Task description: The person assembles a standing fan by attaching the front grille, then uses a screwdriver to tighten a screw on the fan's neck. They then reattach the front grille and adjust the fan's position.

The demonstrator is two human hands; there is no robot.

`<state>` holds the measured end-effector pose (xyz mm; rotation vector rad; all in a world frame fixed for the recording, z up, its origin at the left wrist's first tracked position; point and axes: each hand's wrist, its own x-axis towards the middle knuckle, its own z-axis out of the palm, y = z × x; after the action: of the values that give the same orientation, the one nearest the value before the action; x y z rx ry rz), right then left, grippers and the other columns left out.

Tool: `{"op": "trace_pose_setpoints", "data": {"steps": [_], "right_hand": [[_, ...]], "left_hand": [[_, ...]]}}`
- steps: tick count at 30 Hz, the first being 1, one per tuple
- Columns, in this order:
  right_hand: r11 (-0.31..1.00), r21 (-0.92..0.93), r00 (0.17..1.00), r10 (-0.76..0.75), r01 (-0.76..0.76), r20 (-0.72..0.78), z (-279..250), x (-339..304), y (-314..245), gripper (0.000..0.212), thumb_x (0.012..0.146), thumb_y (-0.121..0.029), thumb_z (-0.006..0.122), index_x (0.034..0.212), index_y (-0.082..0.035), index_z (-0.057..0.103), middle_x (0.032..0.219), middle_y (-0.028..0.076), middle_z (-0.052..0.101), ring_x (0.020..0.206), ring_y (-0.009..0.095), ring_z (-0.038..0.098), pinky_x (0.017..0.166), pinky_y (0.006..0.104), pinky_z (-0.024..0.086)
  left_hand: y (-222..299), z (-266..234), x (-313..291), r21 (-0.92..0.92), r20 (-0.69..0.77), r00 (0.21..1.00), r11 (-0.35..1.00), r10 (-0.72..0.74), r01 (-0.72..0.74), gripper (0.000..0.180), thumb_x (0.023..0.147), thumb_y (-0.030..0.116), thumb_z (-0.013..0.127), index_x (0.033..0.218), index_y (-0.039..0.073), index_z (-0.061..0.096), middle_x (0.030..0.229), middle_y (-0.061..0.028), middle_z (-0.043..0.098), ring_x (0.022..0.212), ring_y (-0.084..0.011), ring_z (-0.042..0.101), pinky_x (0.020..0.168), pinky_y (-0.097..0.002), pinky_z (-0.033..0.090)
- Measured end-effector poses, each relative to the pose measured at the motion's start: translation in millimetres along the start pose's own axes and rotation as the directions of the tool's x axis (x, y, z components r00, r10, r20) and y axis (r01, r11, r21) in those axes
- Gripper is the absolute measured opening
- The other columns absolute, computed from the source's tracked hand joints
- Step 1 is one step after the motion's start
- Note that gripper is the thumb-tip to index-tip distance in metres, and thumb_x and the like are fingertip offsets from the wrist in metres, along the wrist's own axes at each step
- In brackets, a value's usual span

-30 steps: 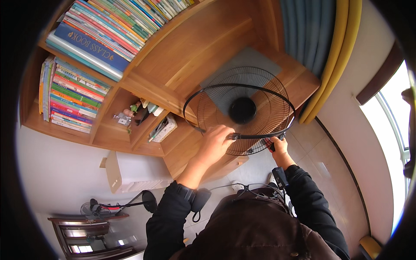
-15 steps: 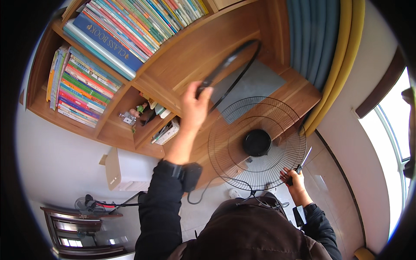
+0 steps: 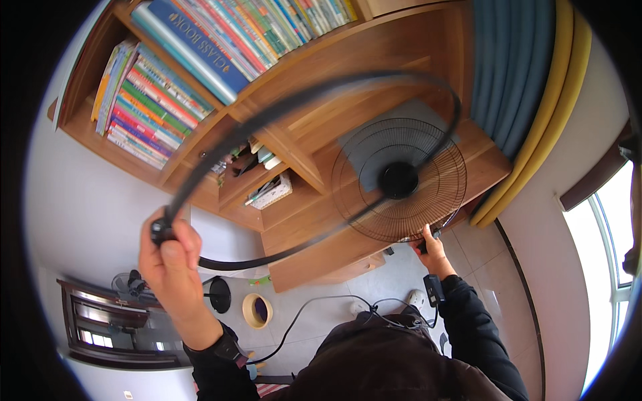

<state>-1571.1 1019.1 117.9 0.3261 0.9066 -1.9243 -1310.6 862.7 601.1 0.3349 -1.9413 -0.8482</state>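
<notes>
My left hand (image 3: 172, 257) is closed on the clasp end of a black fan-guard ring (image 3: 281, 100), a thin hoop raised in the air and blurred by motion. The hoop passes in front of a round black wire fan grille (image 3: 364, 150) with a solid black hub (image 3: 398, 180). At the grille's lower right rim is my right hand (image 3: 431, 250), its fingers closed around the black handle of a screwdriver (image 3: 422, 246). Its thumb lies at the rim; whether it also grips the wires I cannot tell. The screwdriver's shaft is hard to make out against the grille.
A wooden desk (image 3: 301, 267) with a grey mat (image 3: 414, 110) lies beneath the grille, joined to shelves of books (image 3: 154, 100). Blue and yellow padded tubes (image 3: 568, 100) line the right side. On the floor stand a bin (image 3: 246, 311) and a black round base (image 3: 219, 294); a cable (image 3: 297, 314) hangs near my body.
My left hand has swung left and toward me with the ring, which now spreads wide across the view. My right hand and the grille sit slightly higher in the picture as the view shifted.
</notes>
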Motion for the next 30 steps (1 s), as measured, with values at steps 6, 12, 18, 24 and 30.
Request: {"op": "trace_pose_setpoints", "data": {"steps": [6,12,18,24,30], "right_hand": [[0.991,-0.130,0.899,-0.079,0.025,-0.432,-20.4,-39.6,-4.2,0.029,0.090,-0.031,0.068,0.094,-0.008,0.050,0.068,0.006,0.057,0.053,0.017,0.054,0.038,0.0295,0.035],[0.631,-0.410,0.681,-0.731,0.658,-0.032,71.5,-178.9,-73.0,0.020,0.093,-0.019,0.064,0.108,-0.009,0.058,0.078,-0.001,0.060,0.061,0.009,0.052,0.051,0.0242,0.042],[0.066,-0.588,0.406,-0.785,0.806,0.468,211.0,-300.9,-35.3,0.018,0.090,-0.007,0.066,0.106,-0.002,0.062,0.087,-0.001,0.057,0.072,0.007,0.048,0.065,0.0206,0.039],[0.035,-0.584,0.446,-0.683,0.811,0.579,237.8,-358.9,19.6,0.021,0.080,0.005,0.067,0.086,-0.004,0.048,0.095,0.005,0.058,0.078,0.011,0.050,0.072,0.0228,0.041],[0.172,-0.562,0.537,-0.607,0.809,0.586,212.9,-370.8,39.4,0.029,0.077,-0.008,0.076,0.084,-0.007,0.048,0.097,0.009,0.058,0.084,0.016,0.051,0.078,0.0297,0.042]], "left_hand": [[3.5,-11.2,-47.4,0.015,0.225,0.906,0.931,-0.357,0.364,0.033,0.094,0.018,0.060,0.119,-0.003,0.053,0.086,0.0000,0.056,0.071,-0.0050,0.049,0.061,-0.0181,0.040],[-7.1,-44.2,-71.6,-0.096,0.489,0.816,0.911,-0.308,0.402,0.041,0.086,0.005,0.072,0.121,-0.002,0.054,0.093,0.0010,0.055,0.080,-0.0056,0.050,0.072,-0.0202,0.044],[-9.6,-101.9,-106.0,-0.135,0.493,0.847,0.945,-0.197,0.298,0.039,0.085,0.009,0.074,0.117,-0.004,0.056,0.091,-0.0008,0.050,0.078,-0.0071,0.047,0.068,-0.0208,0.041],[-19.5,-162.7,-138.8,-0.082,0.450,0.878,0.971,-0.164,0.223,0.040,0.081,0.018,0.077,0.111,-0.003,0.062,0.089,-0.0018,0.052,0.077,-0.0090,0.048,0.066,-0.0212,0.041],[-19.6,-183.3,-169.9,-0.098,0.449,0.891,0.988,-0.065,0.121,0.039,0.079,0.018,0.078,0.111,-0.001,0.065,0.089,-0.0020,0.055,0.076,-0.0098,0.048,0.064,-0.0232,0.038]]}}
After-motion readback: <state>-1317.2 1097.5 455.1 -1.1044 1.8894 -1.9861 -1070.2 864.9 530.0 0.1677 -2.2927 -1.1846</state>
